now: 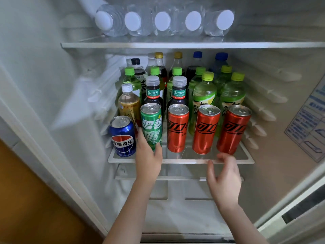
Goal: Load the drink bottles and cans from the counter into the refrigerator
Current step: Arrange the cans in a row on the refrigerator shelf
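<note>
Green can [151, 124] stands in front row of mid fridge shelf [184, 161], near the front lip, betw. blue can [123, 136] on left and 3 red cans [205, 131] on right. Bottles [204, 92] packed tight behind; free strip only along lip. Left hand [148, 159] grips green can low, thumb on right side. Right hand [223, 175] at lip below rightmost red can, fingers loosely curled, holding nothing.

Refrigerator [73, 106] cavity with white moulded lining and ribbed shelf rails [274, 110] on both side walls. 2 glass shelves: upper shelf [175, 45], white-edged; lower shelf [184, 161], clear front lip. Right side wall tinted beige, bearing 1 printed label sheet [309, 127], text too blurred to read. Left: white cabinet frame [52, 161]; beyond it, ochre surface [26, 199]. Light dim, cool.
</note>
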